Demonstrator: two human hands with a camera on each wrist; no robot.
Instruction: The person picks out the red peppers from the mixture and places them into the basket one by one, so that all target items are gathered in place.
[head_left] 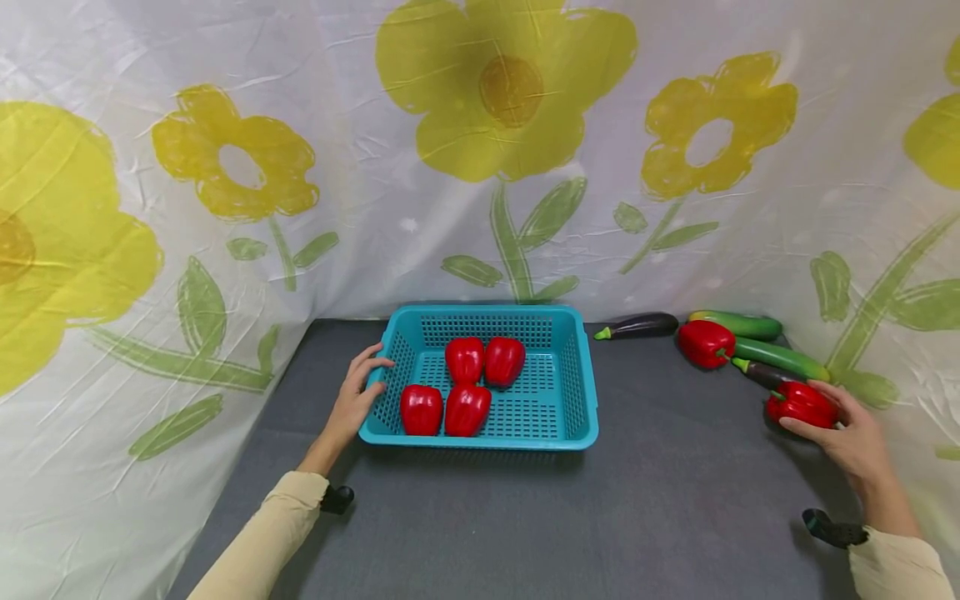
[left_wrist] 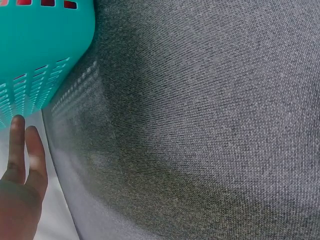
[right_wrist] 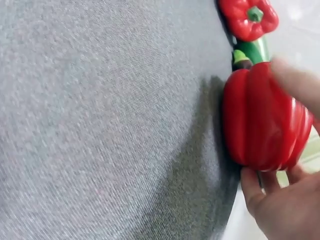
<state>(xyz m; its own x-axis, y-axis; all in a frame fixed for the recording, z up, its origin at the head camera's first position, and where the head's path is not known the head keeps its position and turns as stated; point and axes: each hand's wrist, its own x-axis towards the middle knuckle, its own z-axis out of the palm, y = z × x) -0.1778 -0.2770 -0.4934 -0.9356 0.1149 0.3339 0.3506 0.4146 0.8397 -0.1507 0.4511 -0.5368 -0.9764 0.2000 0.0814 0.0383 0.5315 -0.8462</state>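
On the far right of the table, my right hand point(head_left: 858, 433) grips a red bell pepper point(head_left: 804, 405). The right wrist view shows the thumb on one side of this pepper point(right_wrist: 265, 117) and several fingers on the other. My left hand point(head_left: 356, 396) is at the left rim of a blue plastic basket point(head_left: 588, 400), its fingertips reaching the edge. Two fairly straight fingers appear beside the basket wall point(left_wrist: 35, 65) in the left wrist view. Inside the basket, on its left and middle, lie several red bell peppers point(head_left: 467, 408).
Another red bell pepper point(head_left: 706, 344) lies among green zucchinis point(head_left: 783, 358) and a dark eggplant point(head_left: 761, 373) at the back right. A second eggplant point(head_left: 645, 325) lies between them and the basket. A flowered curtain point(head_left: 360, 150) borders the dark table point(head_left: 487, 525).
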